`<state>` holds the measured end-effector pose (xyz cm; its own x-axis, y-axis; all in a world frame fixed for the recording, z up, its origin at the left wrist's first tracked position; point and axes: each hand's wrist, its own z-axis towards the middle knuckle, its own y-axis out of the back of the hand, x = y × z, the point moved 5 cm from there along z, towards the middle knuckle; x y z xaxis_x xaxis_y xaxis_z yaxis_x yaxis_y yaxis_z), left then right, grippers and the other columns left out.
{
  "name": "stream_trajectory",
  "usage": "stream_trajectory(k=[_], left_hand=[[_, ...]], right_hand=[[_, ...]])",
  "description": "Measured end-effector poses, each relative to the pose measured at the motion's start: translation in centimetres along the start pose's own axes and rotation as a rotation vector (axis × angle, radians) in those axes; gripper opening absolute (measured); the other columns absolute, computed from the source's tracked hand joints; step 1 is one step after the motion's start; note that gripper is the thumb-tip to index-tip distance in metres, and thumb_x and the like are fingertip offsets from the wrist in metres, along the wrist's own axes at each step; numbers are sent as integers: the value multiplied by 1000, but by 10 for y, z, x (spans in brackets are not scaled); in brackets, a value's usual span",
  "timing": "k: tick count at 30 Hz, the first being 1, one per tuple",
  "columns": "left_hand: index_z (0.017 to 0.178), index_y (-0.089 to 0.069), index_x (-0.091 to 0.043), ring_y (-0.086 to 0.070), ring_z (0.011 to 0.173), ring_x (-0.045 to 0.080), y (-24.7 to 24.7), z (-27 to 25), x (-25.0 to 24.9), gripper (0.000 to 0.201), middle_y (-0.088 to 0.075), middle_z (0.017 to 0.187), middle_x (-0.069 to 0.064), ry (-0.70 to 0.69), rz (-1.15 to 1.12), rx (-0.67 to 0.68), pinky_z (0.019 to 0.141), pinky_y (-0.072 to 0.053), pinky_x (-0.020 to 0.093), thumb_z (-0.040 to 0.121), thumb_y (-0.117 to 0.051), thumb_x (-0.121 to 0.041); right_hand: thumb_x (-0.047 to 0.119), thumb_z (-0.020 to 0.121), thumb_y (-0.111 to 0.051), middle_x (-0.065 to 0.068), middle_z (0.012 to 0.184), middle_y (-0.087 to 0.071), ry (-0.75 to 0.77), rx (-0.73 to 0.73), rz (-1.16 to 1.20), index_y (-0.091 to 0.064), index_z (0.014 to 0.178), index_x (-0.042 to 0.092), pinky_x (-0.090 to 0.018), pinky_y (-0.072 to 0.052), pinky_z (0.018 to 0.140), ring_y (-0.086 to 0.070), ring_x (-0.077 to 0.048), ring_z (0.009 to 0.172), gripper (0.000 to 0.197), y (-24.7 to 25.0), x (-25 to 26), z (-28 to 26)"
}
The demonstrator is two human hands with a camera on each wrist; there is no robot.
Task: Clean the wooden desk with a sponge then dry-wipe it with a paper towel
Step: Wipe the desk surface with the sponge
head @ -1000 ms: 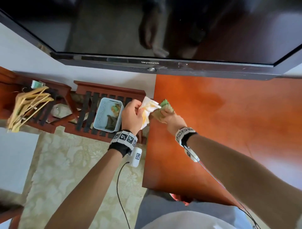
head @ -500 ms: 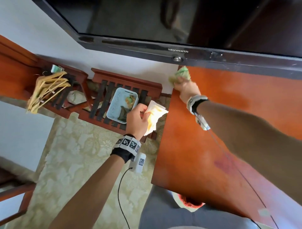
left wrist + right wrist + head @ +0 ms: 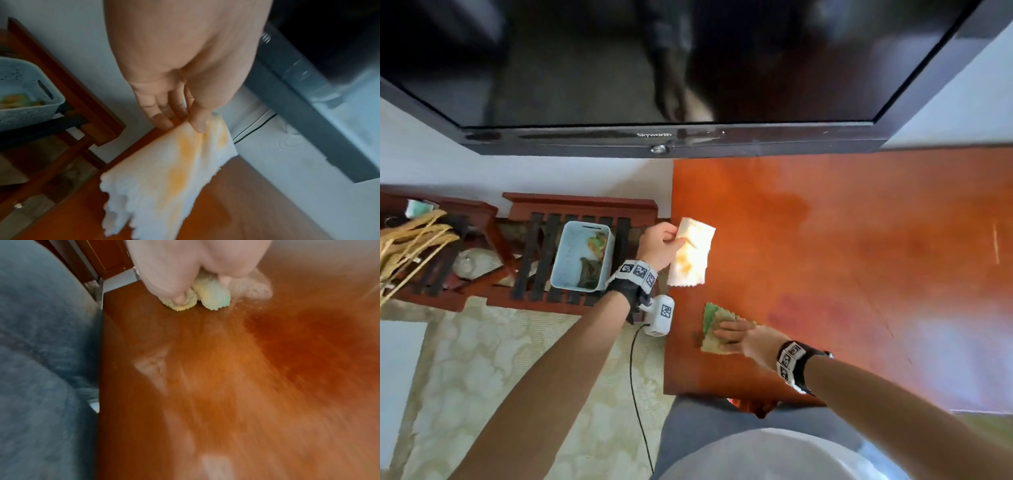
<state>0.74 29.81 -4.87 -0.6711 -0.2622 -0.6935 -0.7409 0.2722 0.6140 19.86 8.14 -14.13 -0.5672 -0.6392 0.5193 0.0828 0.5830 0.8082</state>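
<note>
Right hand (image 3: 748,337) presses sponge (image 3: 714,330) flat-fingered on desk (image 3: 825,240); left hand (image 3: 659,245) pinches paper towel (image 3: 690,255); basket (image 3: 571,260) holds scraps.

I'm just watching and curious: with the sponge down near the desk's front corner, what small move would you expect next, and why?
Probably another sponge stroke, away from the near left corner. The right hand presses the sponge flat on the wooden desk there, and most of the top lies beyond it. The left hand only pinches the paper towel by one edge, so drying likely waits.

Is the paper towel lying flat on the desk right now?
No, the left hand pinches the paper towel by one end, so it hangs above the wooden desk.
</note>
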Motion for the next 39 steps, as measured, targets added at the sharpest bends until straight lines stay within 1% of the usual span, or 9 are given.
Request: stream_trajectory(k=[2,5,9,16,21,29,33,35,39], left_hand=[[104,-71,-10,-69,94,20,-17,15,7,23,-74,100,3,50,32,38,84,-56,33,83,-77,-16],[118,-64,-12,-65,102,24,-31,26,24,35,-68,114,7,111,130,-55,88,-54,36,85,-71,-21],[141,-49,-12,-49,132,28,-39,4,36,58,-51,142,9,79,268,-106,108,-43,40,87,-70,-18],[160,10,-19,-2,155,16,-59,-86,72,146,10,169,-2,78,470,171,124,-22,39,60,-90,-56],[156,25,-18,8,155,16,-71,-109,106,162,22,166,-1,171,474,214,126,-15,38,53,-96,-51],[156,24,-33,10,155,24,-80,-75,64,149,22,166,-3,-85,534,155,122,-8,45,61,-88,-59],[160,-10,-26,-6,155,28,-94,-39,35,72,-6,169,0,-318,640,144,119,-29,54,101,-48,-43],[160,-17,-21,-8,155,28,-100,-22,26,55,-9,169,1,-359,655,167,120,-27,48,108,-34,-28],[161,-6,-25,2,156,23,-103,9,22,59,4,169,-5,-306,671,162,125,-18,45,108,-30,-14]], right_hand=[[8,67,-85,5,146,-52,-43,-41,-1,-69,122,30,-44,-49,102,-43,-19,139,61,0,-7,-20],[-9,77,-64,14,153,-41,-237,-145,86,-64,128,31,-39,-46,107,-32,-13,145,66,21,-43,-31],[-5,76,-53,20,154,-36,-511,-278,100,-60,132,39,-40,-50,100,-29,-10,146,71,82,-118,-14],[-2,79,-55,7,153,-43,-705,-401,32,-65,125,36,-42,-45,107,-44,-25,138,61,210,-229,64],[-5,86,-47,-11,131,-61,-795,-390,24,-56,135,33,-42,-53,95,-60,-39,112,63,251,-249,120],[-2,88,-53,2,155,-40,-588,-331,-89,-57,136,32,-47,-49,101,-37,-26,143,59,198,-206,86],[-5,83,-54,5,149,-48,-504,-374,-56,-65,127,29,-44,-58,84,-40,-22,141,57,138,-157,30],[-6,79,-56,8,150,-47,-488,-342,-19,-65,126,30,-41,-59,80,-39,-19,142,60,101,-130,1],[-3,79,-61,11,158,-31,-382,-170,38,-57,136,31,-39,-48,104,-24,-15,149,66,36,-74,-36]])
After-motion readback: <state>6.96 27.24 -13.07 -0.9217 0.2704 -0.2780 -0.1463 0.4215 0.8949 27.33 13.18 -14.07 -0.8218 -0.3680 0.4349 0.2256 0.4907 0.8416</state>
